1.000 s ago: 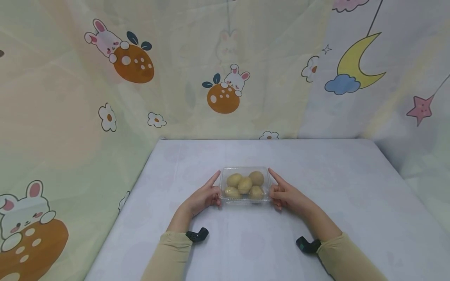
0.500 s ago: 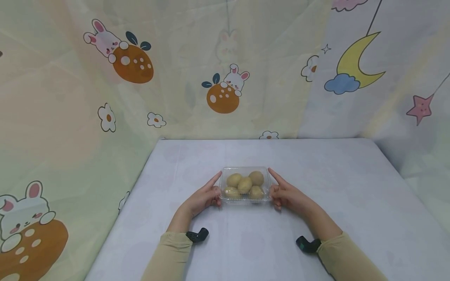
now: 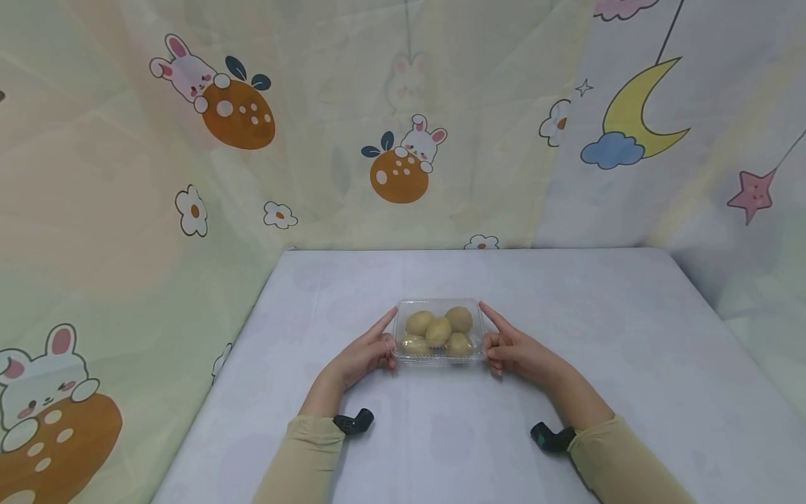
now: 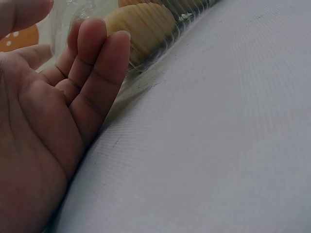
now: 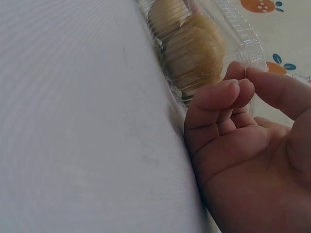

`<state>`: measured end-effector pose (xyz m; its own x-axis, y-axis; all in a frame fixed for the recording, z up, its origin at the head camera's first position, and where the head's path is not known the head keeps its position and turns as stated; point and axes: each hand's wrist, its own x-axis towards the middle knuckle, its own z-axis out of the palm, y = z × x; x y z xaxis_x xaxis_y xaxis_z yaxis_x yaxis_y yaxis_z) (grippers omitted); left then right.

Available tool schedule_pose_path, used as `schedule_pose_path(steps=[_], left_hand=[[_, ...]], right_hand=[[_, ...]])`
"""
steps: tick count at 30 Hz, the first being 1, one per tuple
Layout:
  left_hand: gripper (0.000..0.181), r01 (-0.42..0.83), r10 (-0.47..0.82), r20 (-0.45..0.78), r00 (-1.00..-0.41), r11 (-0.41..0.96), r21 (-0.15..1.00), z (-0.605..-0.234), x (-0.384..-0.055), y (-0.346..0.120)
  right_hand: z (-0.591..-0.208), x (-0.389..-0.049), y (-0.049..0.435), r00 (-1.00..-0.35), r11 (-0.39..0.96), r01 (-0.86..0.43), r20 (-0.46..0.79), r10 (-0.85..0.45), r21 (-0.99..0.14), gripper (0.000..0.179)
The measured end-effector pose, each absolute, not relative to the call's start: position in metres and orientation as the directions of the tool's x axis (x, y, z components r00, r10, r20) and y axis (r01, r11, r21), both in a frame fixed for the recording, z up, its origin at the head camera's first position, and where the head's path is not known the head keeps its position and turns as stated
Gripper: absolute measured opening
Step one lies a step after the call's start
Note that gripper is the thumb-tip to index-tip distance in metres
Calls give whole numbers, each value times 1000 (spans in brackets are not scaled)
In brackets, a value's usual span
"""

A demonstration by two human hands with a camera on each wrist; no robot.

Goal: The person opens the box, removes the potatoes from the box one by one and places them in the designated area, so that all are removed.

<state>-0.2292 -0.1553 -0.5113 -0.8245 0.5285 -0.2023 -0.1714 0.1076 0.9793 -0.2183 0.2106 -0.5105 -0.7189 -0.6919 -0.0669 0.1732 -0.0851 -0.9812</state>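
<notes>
A clear plastic clamshell box lies on the table, its lid down. Several yellow-brown, potato-like ovals show through it. On the box's left side is my left hand, index finger straight toward the far left corner, the other fingers bent. My right hand mirrors it on the right side, its index finger at the far right corner. The left wrist view shows loosely bent fingers right at the box wall, with the thumb apart from them. In the right wrist view, bent fingers overlap the box's end near its rim.
A white cloth covers the table. Behind it hangs a curtain printed with rabbits, flowers and a moon. Each wrist carries a small black device, such as the one on the right.
The tip of my left index finger has shifted slightly right, closer to the box corner. The box and my right hand stay in place.
</notes>
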Motion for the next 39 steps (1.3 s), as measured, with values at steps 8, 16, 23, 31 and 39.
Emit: schedule_pose_path(steps=[8,16,23,31,39], left_hand=[[72,-160,537,-187,-823,98,982,-511,-229,-155],[71,-168,536,-197,-821,104,980,-511,-228,-156],[72,-172,538,-200,-819,103,980,-514,-230,-157],[75,-162,548,-187,-815,94,982,-516,-231,-157],[76,-162,545,-186,-817,92,983,-514,-230,-156]], right_hand=[[-510,-219,210,-723,-96,187,-71,-687,-978,92],[-509,-218,208,-728,-107,175,-56,-683,-979,92],[-508,-216,206,-743,-122,182,-56,-667,-976,92],[-508,-215,204,-749,-135,192,-56,-660,-972,95],[-507,-215,205,-753,-119,196,-72,-654,-973,95]])
